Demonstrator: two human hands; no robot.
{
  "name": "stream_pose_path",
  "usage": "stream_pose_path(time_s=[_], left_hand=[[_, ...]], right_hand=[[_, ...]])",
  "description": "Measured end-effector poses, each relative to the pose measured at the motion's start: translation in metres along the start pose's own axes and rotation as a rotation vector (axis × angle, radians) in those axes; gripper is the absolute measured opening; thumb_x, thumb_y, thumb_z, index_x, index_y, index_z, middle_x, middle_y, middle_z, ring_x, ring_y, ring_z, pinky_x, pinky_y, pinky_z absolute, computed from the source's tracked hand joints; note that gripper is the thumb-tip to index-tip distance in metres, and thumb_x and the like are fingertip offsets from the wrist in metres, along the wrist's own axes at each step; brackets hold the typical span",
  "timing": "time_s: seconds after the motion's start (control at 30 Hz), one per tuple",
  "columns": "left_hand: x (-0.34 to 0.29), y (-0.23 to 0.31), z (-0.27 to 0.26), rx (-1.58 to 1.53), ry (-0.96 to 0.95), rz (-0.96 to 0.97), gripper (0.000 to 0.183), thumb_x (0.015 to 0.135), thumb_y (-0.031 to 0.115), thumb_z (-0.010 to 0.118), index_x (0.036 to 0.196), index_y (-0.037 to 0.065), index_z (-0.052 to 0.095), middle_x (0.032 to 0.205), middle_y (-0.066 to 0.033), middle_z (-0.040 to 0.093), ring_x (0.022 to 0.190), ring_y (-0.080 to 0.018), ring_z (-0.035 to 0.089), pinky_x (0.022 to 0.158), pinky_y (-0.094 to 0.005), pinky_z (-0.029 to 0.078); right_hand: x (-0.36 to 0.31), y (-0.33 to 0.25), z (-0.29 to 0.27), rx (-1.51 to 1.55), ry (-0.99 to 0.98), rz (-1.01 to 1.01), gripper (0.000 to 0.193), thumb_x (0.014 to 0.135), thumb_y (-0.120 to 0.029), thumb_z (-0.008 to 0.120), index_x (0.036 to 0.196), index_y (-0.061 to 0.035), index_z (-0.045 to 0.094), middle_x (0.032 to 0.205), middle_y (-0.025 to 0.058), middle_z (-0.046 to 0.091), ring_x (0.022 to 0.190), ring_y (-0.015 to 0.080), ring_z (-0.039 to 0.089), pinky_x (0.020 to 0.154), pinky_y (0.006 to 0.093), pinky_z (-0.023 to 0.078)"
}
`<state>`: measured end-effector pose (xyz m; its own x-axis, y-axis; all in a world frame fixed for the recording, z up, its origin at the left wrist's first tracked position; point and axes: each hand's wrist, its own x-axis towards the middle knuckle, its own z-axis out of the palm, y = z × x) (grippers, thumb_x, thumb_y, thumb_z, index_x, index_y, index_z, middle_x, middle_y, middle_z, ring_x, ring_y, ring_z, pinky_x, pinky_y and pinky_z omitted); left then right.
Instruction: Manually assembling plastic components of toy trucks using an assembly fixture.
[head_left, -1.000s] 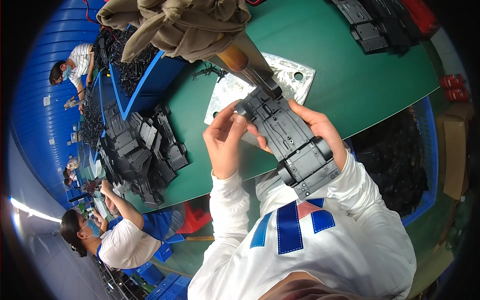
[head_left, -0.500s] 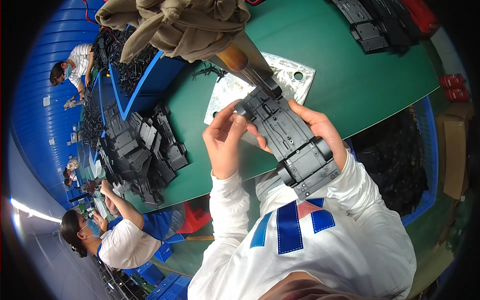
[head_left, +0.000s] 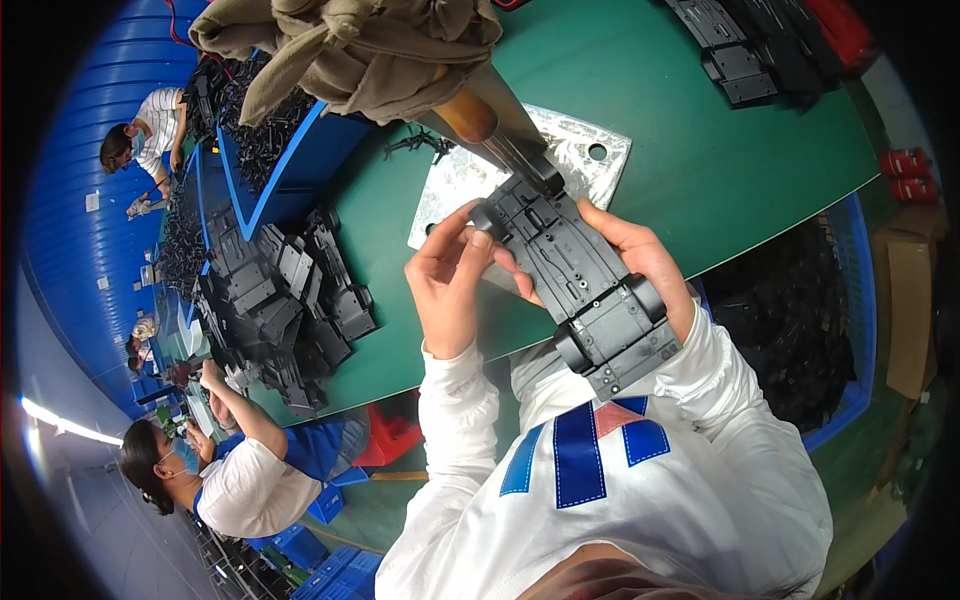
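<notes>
A black plastic toy-car chassis with rounded wheel arches slants away from me, its near end just above my lap. My left hand grips its far left corner between thumb and fingers. Along its right edge my right hand is wrapped, some fingers hidden underneath. The far end of the chassis lies beneath the dark tip of a press head, over a silvery metal plate; whether tip and chassis touch I cannot tell. Tan cloth is tied around the press above.
Similar black chassis lie heaped on the green table to the left, beside a blue bin of small black parts. More chassis sit far right. A blue crate stands lower right. Co-workers are at left.
My hands and the chassis stay in place. At the far left, a co-worker's arm has shifted slightly.
</notes>
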<state>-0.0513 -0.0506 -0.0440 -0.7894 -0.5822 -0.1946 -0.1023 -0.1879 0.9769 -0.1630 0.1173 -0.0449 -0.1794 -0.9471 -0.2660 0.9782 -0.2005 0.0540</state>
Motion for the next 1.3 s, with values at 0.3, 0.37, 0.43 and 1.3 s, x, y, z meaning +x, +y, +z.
stream_pose_path(time_s=[0.3, 0.37, 0.43, 1.3], left_hand=[[0.000, 0.000, 0.000, 0.003, -0.003, 0.001, 0.036, 0.096, 0.003, 0.061, 0.128, -0.013, 0.058, 0.084, -0.0054, 0.063, 0.075, -0.0156, 0.067, 0.075, -0.0282, 0.051], [0.000, 0.000, 0.000, 0.003, -0.003, 0.003, 0.036, 0.096, 0.003, 0.061, 0.128, -0.013, 0.058, 0.083, -0.0055, 0.063, 0.075, -0.0156, 0.067, 0.075, -0.0281, 0.051], [0.000, 0.000, 0.001, 0.003, 0.001, 0.006, 0.036, 0.096, 0.003, 0.061, 0.128, -0.013, 0.058, 0.083, -0.0056, 0.063, 0.075, -0.0156, 0.067, 0.074, -0.0281, 0.051], [-0.001, 0.000, -0.003, -0.023, -0.030, -0.017, 0.037, 0.094, 0.000, 0.063, 0.129, -0.012, 0.058, 0.083, -0.0077, 0.066, 0.076, -0.0173, 0.068, 0.074, -0.0315, 0.053]], right_hand=[[-0.001, 0.000, 0.001, 0.016, 0.006, 0.004, 0.057, 0.111, -0.037, 0.028, 0.140, 0.0092, 0.046, 0.126, 0.0273, 0.062, 0.105, 0.0333, 0.067, 0.095, 0.0399, 0.058], [-0.001, 0.000, 0.001, 0.014, 0.009, 0.002, 0.057, 0.111, -0.037, 0.028, 0.140, 0.0092, 0.046, 0.126, 0.0274, 0.062, 0.105, 0.0334, 0.067, 0.095, 0.0400, 0.058], [0.000, 0.000, 0.001, 0.025, 0.006, 0.006, 0.058, 0.111, -0.037, 0.028, 0.140, 0.0092, 0.046, 0.126, 0.0277, 0.061, 0.105, 0.0336, 0.067, 0.095, 0.0401, 0.058], [-0.003, -0.002, 0.007, 0.128, 0.064, 0.046, 0.056, 0.110, -0.037, 0.038, 0.143, 0.0082, 0.043, 0.133, 0.0293, 0.056, 0.113, 0.0356, 0.064, 0.097, 0.0435, 0.056]])
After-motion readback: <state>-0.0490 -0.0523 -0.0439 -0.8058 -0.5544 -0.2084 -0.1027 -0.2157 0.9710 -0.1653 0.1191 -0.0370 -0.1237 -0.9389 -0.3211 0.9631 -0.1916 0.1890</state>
